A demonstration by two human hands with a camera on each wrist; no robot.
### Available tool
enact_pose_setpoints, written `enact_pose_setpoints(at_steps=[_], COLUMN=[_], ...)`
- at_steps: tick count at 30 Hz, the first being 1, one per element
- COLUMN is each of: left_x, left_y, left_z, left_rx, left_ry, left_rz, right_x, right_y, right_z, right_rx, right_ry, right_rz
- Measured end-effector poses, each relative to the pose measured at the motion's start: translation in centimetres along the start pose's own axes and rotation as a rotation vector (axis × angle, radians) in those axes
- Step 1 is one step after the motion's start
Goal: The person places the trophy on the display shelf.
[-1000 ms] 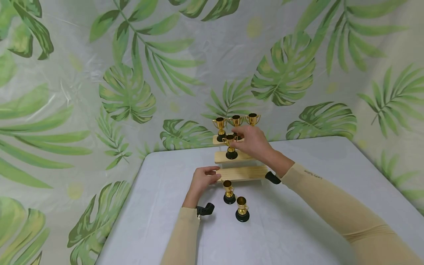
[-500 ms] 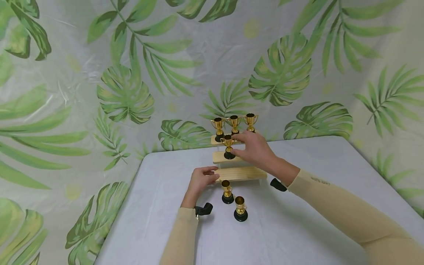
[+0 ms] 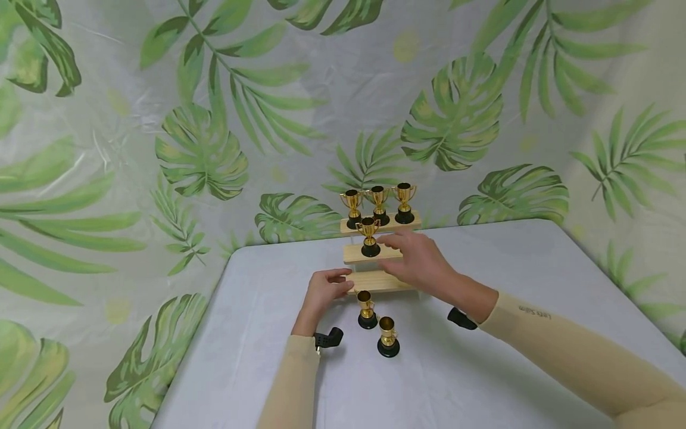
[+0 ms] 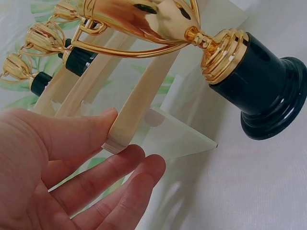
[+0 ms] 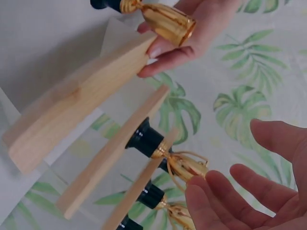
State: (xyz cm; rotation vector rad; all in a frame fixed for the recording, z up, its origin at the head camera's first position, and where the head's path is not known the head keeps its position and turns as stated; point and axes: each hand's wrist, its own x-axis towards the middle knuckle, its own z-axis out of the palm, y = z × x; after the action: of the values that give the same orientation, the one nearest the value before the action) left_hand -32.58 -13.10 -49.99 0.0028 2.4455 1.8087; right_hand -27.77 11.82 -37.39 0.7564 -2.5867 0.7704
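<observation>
Trophy (image 3: pixel 370 237) on middle shelf (image 3: pixel 352 254); right fingers (image 5: pixel 225 191) parted, free beside it; left fingers (image 4: pixel 93 189) pinch lowest shelf (image 3: pixel 380 280).

Trophy cups (image 3: pixel 369 229), gold with black bases: six in total, comprising three on the top shelf (image 3: pixel 393 225), one on the middle shelf (image 3: pixel 354 256), two on the bench (image 3: pixel 268 333). Wooden shelves, stepped: three, the lowest shelf (image 3: pixel 383 282) included. Grips, a person's bare hands: two, namely one left grip (image 3: pixel 323 295) and one right grip (image 3: pixel 420 257). Beige sleeves (image 3: pixel 292 381): two. Black wrist devices (image 3: pixel 329 338): two, one to each wrist. Bench, white: one. Leaf-printed backdrop (image 3: pixel 321 89): one.
</observation>
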Motion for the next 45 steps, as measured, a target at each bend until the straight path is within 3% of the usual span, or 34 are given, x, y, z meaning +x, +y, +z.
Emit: enact_pose_setpoints(at_steps=[22, 37, 45], left_x=[-0.1, -0.3, -0.4], left_y=[-0.1, 0.1, 0.0], left_z=[0.1, 0.2, 0.1], left_rx=[-0.044, -0.040, -0.034], left_ry=[0.005, 0.009, 0.006], left_rz=[-0.008, 0.002, 0.026], right_x=[-5.7, -8.4, -10.2], right_y=[-1.0, -1.6, -0.9], right_z=[1.2, 3.0, 4.7], right_rx=[0.092, 0.193, 0.259], right_ry=[0.006, -0.001, -0.010], right_rz=[0.017, 0.105, 0.139])
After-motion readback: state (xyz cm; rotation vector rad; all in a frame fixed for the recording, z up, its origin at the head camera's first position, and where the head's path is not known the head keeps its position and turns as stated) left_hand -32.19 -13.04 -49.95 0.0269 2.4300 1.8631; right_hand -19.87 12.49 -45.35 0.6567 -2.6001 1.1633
